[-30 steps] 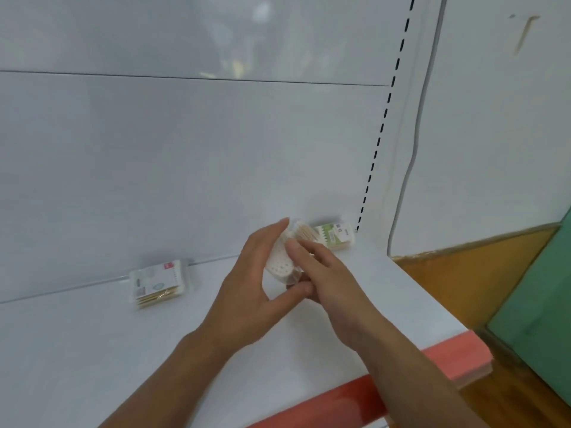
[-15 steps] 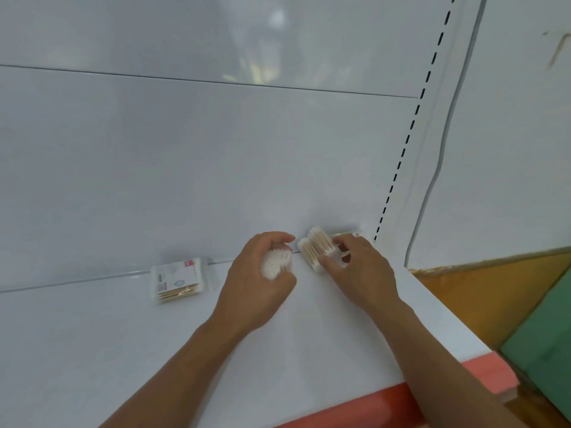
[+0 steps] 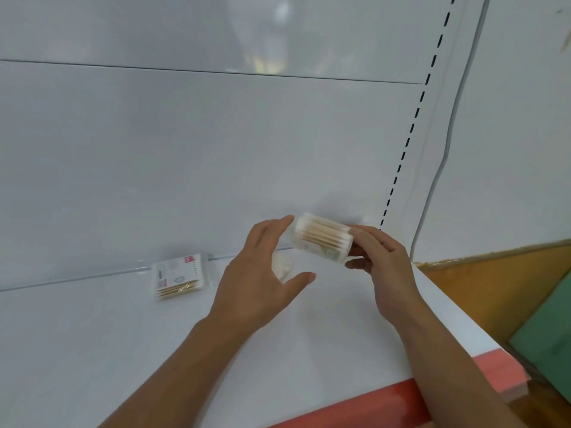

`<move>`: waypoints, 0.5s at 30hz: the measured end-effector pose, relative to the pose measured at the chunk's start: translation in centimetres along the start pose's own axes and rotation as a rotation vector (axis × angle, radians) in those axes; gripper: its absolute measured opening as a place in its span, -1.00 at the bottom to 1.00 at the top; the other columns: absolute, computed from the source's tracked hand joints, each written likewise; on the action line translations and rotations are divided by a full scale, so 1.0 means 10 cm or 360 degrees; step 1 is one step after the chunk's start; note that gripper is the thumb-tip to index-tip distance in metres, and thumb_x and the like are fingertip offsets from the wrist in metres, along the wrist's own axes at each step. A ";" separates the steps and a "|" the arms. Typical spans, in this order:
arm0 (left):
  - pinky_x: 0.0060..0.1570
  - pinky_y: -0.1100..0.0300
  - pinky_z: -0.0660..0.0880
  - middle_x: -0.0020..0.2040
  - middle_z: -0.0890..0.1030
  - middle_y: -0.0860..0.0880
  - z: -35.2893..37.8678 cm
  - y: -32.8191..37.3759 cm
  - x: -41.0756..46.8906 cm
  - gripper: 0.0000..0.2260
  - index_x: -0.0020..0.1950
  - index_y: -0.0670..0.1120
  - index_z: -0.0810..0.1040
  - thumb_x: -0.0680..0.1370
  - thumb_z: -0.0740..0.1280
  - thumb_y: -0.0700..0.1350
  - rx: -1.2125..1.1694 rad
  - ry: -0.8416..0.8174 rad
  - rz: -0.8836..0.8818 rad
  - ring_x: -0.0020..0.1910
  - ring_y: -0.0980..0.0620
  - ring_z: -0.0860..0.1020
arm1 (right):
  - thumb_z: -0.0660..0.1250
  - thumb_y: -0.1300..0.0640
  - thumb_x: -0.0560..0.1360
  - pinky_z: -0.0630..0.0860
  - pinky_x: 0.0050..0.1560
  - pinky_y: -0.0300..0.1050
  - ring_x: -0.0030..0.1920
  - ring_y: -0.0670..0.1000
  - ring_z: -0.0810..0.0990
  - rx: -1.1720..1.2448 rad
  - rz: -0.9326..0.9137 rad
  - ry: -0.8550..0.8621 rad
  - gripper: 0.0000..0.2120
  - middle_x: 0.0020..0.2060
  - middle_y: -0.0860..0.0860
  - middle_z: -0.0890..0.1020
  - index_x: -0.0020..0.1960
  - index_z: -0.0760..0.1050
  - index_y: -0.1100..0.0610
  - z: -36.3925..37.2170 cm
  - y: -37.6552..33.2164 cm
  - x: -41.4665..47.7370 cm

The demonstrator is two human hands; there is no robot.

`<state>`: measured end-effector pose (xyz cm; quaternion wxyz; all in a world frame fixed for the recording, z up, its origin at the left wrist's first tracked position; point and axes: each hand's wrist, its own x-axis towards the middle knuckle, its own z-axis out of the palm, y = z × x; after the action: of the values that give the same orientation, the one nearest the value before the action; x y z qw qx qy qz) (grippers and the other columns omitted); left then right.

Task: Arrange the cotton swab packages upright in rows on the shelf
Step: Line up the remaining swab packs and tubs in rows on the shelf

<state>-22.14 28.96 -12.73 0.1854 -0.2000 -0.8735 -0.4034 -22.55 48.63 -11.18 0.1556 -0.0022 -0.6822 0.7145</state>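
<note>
your right hand (image 3: 383, 264) pinches the swab package (image 3: 321, 239) by one end, your left hand (image 3: 262, 273) hovers fingers spread; it looks light and slick, so grip its flat sides.

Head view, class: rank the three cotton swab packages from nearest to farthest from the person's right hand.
1. Held package: gripped by the right hand, on the right.
2. Middle package: on the shelf, partly hidden behind the left hand.
3. Flat package: lying far left, by the back.
</note>
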 end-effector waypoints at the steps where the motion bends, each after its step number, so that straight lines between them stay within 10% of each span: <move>1: 0.04 0.37 0.34 0.40 0.24 0.33 0.00 0.01 0.00 -0.25 0.53 0.27 0.19 0.43 0.50 0.14 0.0037 -0.0011 0.0025 0.18 0.42 0.29 | 0.31 0.21 0.56 0.52 -0.18 -0.11 -0.17 0.00 0.62 0.0017 -0.0020 -0.0038 -0.81 -0.14 0.12 0.69 -0.10 0.69 0.07 0.00 -0.02 -0.02; 15: -0.03 0.63 0.33 0.30 0.22 0.54 -0.03 0.07 -0.01 -0.10 0.43 0.56 -0.13 0.37 0.49 0.26 0.0029 -0.0031 0.0215 0.15 0.57 0.34 | 0.28 0.07 0.41 0.54 -0.21 -0.22 -0.13 0.04 0.63 0.0033 -0.0155 -0.0213 -0.79 -0.12 0.13 0.69 -0.17 0.70 0.02 -0.01 -0.06 -0.07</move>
<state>-21.68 29.18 -12.13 0.2055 -0.2607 -0.8633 -0.3801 -21.78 48.56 -10.77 0.1440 0.0804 -0.6830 0.7116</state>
